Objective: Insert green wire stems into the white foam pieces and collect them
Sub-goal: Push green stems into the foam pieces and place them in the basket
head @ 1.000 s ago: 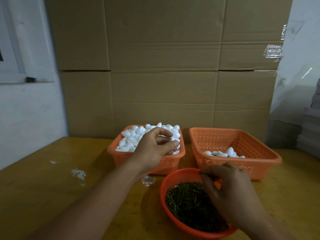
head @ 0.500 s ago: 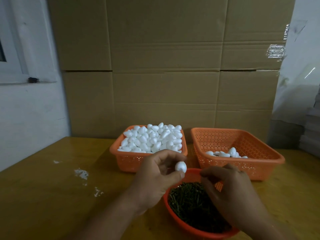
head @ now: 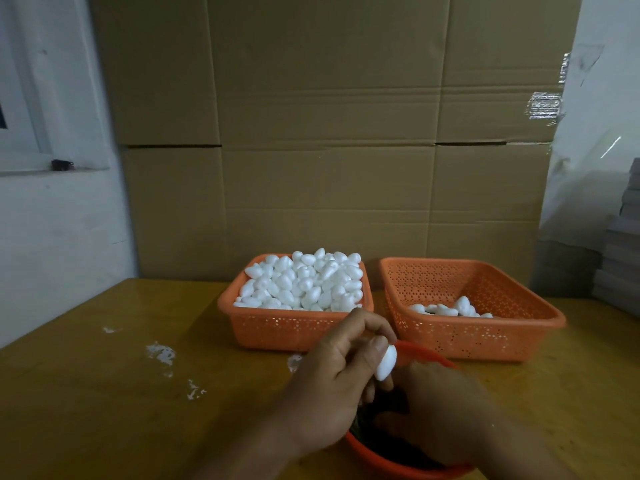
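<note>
Two baskets [head: 294,327] at counter [head: 104,393] rear: left heaped with foam, right nearly bare. Left hand [head: 332,386] fingers pinch foam piece [head: 386,362] over stem bowl [head: 388,460]. Right hand [head: 440,414] in bowl, finger state unclear. Risks: off-centre stem piercing foam side; soft foam denting under pinch; piece slipping into bowl.

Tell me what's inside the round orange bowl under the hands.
Only a dark mass shows inside the round orange bowl. The left hand, pinching a white foam piece, and the right hand cover most of it, so single stems cannot be made out.
</note>
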Tool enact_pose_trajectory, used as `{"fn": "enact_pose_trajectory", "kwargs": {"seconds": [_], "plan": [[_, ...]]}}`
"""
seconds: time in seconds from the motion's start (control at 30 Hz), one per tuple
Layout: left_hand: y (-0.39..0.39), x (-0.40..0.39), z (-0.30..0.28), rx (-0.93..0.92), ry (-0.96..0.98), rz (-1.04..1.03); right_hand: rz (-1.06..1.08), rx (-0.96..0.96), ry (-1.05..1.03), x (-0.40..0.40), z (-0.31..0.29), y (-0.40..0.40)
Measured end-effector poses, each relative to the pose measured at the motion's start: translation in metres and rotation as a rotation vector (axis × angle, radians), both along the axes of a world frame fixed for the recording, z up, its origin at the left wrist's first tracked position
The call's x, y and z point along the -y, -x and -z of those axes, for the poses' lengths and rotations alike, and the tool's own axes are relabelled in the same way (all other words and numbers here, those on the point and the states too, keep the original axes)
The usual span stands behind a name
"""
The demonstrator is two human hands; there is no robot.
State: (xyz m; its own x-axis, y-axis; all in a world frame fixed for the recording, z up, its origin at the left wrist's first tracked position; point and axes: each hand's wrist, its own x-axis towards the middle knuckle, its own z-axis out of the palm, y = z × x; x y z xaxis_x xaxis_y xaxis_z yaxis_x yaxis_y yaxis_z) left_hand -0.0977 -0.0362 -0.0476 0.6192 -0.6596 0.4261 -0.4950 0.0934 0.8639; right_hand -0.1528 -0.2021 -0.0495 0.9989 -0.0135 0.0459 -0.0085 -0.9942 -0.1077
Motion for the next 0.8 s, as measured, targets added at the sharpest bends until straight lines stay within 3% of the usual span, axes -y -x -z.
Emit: {"fn": "enact_pose_trajectory", "kwargs": {"seconds": [0.2, 0.57, 0.8], "plan": [[-0.0002, -0.0033, 0.0013, -0.15, 0.041, 0.091, -0.035, 0.006, -0.039, -0.0009, 0.0012, -0.0025], [-0.0002, 0.0006, -0.0014, -0.144, 0.044, -0.11, -0.035, -0.079, -0.127, 0.0038, -0.0075, -0.0012], [-0.0034, 0.0005, -0.0042, -0.548, 0.186, -0.005, 0.039, -0.03, -0.157, 0.0031, -0.0067, 0.0009]]}}
